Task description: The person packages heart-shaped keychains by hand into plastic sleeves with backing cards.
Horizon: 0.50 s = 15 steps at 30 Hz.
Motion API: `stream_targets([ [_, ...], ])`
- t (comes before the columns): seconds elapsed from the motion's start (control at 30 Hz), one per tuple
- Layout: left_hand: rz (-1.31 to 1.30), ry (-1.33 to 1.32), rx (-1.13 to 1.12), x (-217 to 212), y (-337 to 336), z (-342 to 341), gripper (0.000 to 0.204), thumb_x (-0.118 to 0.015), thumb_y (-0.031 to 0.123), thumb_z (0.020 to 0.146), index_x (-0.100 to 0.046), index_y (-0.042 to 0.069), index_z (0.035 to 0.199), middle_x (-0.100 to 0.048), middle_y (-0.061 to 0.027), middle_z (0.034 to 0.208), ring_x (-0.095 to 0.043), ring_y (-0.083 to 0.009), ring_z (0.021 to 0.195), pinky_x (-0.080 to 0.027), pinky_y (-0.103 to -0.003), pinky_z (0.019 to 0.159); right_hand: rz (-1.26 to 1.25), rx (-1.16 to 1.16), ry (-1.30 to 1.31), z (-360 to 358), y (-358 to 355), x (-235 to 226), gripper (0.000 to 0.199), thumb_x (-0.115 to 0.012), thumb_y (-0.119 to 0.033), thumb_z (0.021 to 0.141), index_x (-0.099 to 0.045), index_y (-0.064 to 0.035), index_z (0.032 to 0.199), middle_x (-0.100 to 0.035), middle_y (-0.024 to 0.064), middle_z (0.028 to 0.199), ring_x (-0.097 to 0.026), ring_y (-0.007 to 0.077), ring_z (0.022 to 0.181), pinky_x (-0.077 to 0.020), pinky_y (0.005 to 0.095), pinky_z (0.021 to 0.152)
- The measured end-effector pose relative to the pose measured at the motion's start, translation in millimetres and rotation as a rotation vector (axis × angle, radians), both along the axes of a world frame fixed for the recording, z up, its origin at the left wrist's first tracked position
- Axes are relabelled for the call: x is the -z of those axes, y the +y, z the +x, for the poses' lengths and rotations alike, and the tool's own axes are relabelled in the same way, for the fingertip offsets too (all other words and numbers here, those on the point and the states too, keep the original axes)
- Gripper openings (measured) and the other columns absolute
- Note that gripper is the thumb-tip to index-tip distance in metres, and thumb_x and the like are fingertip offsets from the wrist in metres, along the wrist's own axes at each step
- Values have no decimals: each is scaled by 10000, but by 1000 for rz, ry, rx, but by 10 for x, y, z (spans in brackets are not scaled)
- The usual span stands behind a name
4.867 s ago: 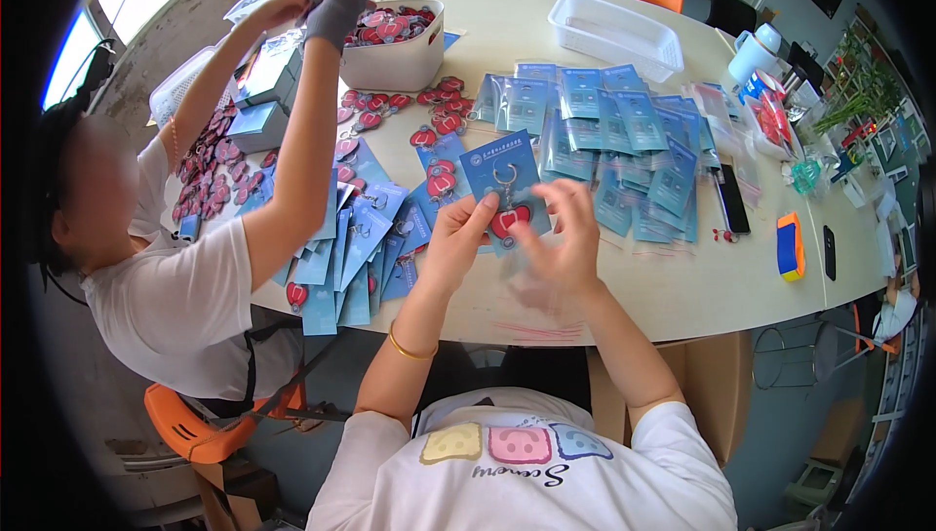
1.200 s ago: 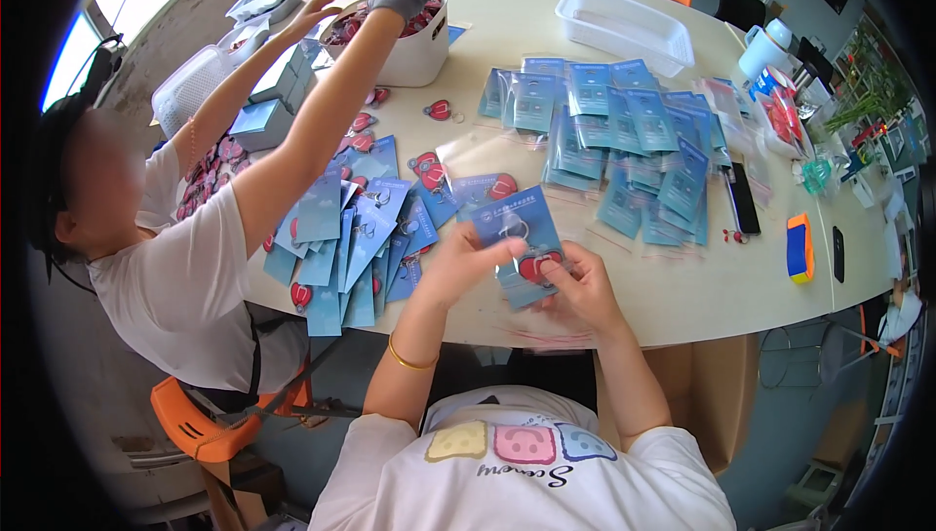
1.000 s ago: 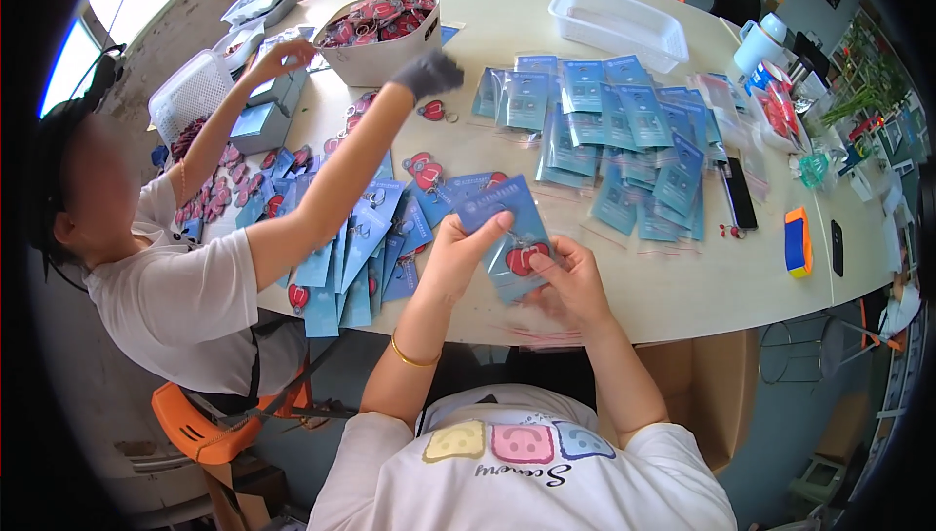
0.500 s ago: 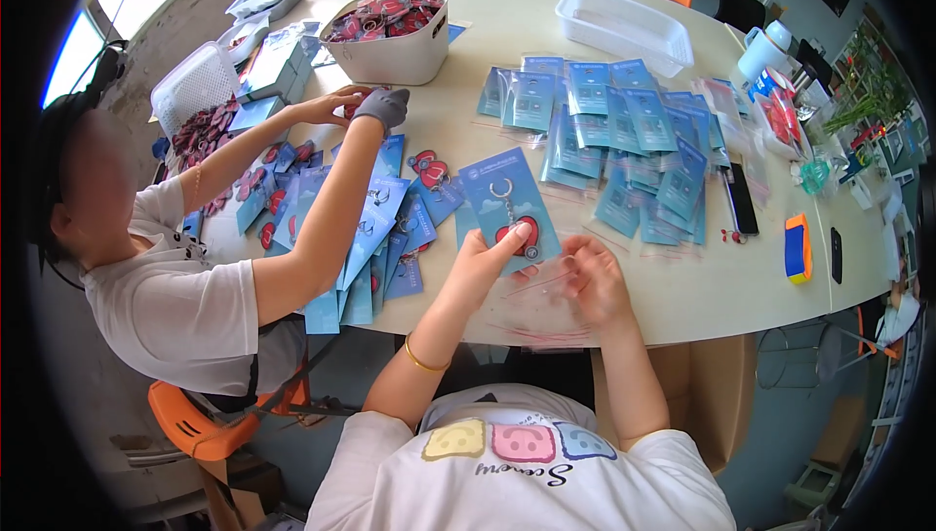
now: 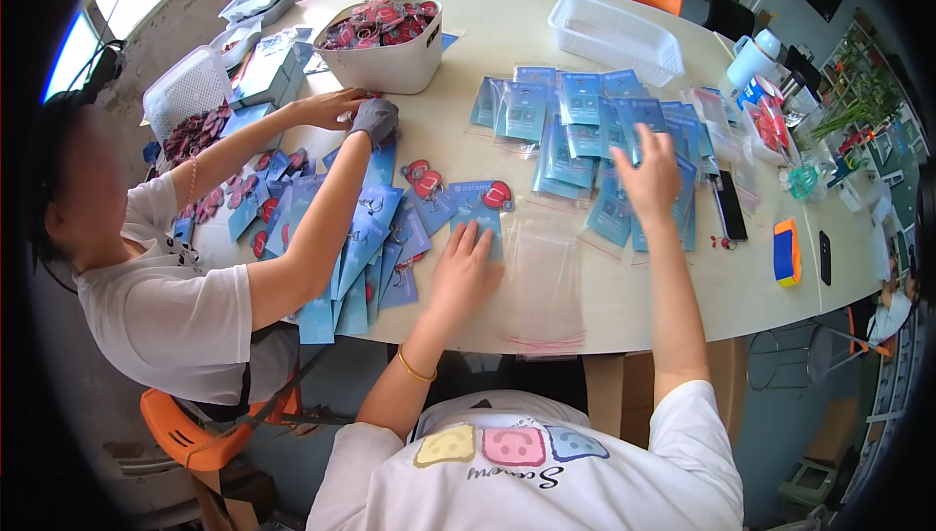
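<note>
My left hand (image 5: 466,268) lies flat with fingers spread on the table, touching the near end of a blue card with a red keychain (image 5: 483,201). A stack of clear plastic sleeves (image 5: 542,277) lies just right of it. My right hand (image 5: 647,167) is stretched forward, fingers apart, over the pile of bagged blue cards (image 5: 585,131), holding nothing that I can see.
A person in a white shirt sits at my left, one gloved hand (image 5: 373,118) and one bare hand over loose blue cards (image 5: 361,238). A white tub of red keychains (image 5: 385,39), a white basket (image 5: 612,39), a phone (image 5: 728,204) and an orange-blue block (image 5: 786,251) stand around.
I have set the blue card with its keychain down on the table. My right hand has reached forward to the bagged pile. The person beside me has brought an arm back from the tub.
</note>
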<state>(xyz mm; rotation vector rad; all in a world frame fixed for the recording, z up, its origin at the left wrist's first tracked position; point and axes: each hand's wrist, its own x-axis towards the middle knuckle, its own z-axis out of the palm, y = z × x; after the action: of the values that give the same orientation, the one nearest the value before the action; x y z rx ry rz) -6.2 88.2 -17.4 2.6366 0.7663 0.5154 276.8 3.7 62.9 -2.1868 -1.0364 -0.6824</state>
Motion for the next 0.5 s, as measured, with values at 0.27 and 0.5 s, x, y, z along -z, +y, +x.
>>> stream_targets([
  [0.27, 19, -109, 55, 29, 16, 5, 554, -677, 172, 762, -494, -25, 1247, -457, -261, 1323, -403, -408, 1255, -346, -419, 1046, -585, -558, 175, -925, 1094, 724, 733, -779, -460, 588, -551, -74, 1168, -560, 149, 1151, -505, 349, 1102, -413, 452, 915],
  [0.5, -89, -192, 33, -24, 96, 25, 483, -716, 82, 713, -550, -16, 1156, -521, -216, 1264, -482, -372, 1183, -387, -409, 1004, -756, -591, 297, -797, 1255, 605, 635, -794, -433, 528, -593, -59, 1000, -593, 143, 1073, -532, 339, 1062, -415, 448, 879],
])
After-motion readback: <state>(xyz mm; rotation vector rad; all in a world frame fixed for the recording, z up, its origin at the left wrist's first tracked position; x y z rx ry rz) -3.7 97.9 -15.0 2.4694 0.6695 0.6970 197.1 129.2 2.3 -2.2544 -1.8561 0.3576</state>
